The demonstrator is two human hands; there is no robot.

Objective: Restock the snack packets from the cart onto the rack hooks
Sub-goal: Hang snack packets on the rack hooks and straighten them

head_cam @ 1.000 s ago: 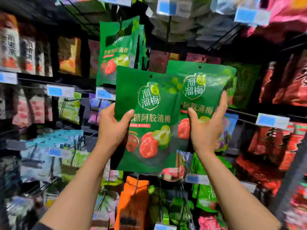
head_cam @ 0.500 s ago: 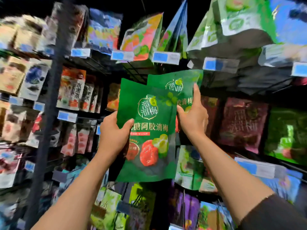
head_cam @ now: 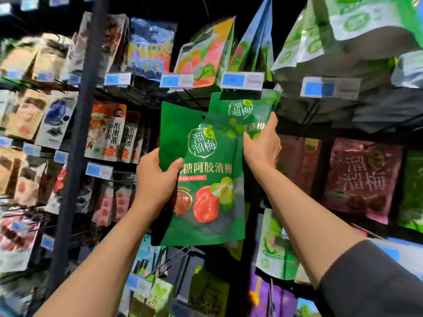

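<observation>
Both forearms reach up and forward toward the rack. The left hand (head_cam: pixel 158 179) grips the near green plum packet (head_cam: pixel 203 179) by its left edge, thumb pressed across the front, the other fingers hidden behind. This packet stands nearly upright with its long axis vertical, tilted slightly, printed face toward the camera and its punched hang hole (head_cam: pixel 203 117) at the top, free of any hook.

The right hand (head_cam: pixel 263 145), its arm in a dark sleeve (head_cam: pixel 375 282), is raised higher and grasps a second green plum packet (head_cam: pixel 249 110) from its lower edge, thumb in front. That packet also faces the camera, upright, partly behind the first; its top edge sits just under a blue-and-white price tag (head_cam: pixel 242 80). Whether it hangs on a hook cannot be told.
</observation>
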